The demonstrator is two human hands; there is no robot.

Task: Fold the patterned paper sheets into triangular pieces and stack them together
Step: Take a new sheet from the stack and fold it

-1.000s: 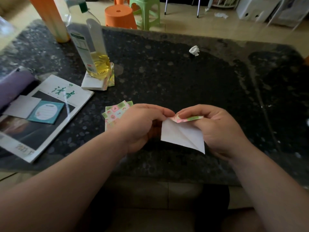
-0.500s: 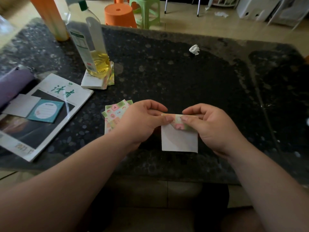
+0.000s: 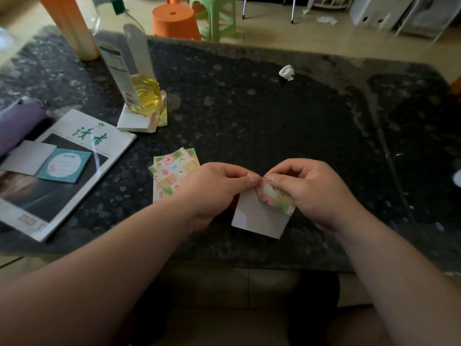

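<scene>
A partly folded patterned sheet (image 3: pixel 259 217) is pinched at its top edge by the left hand (image 3: pixel 212 193) and right hand (image 3: pixel 316 193), above the dark surface (image 3: pixel 249 108). A pile of patterned sheets (image 3: pixel 172 171) is seen at ten o'clock, partly covered by the left hand.

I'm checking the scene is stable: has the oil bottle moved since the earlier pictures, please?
No. The bottle still stands on the paper pile, just beyond the magazine corner.
</scene>
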